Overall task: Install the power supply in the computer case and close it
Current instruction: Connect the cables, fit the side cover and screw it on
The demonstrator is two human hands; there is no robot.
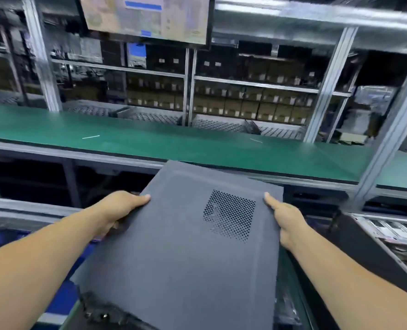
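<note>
Panel (185, 239): dark side cover with a perforated vent (228, 215), held tilted between both hands, in front of the green table (150, 141).
Left hand (119, 210): clamped on the panel's left edge, thumb on top.
Right hand (286, 220): clamped on the right edge, thumb on top.
Long axis: runs away from the person.
Case (374, 248): open, lower right, nearer the right hand.
Writing: none legible; frame blurred.

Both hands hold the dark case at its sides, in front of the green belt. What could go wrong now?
1. The case could slip: the left hand and right hand hold only its edges, thumbs on top.
2. Its far corner could knock the belt frame close ahead.
3. It could bump the open case on the right.
</note>
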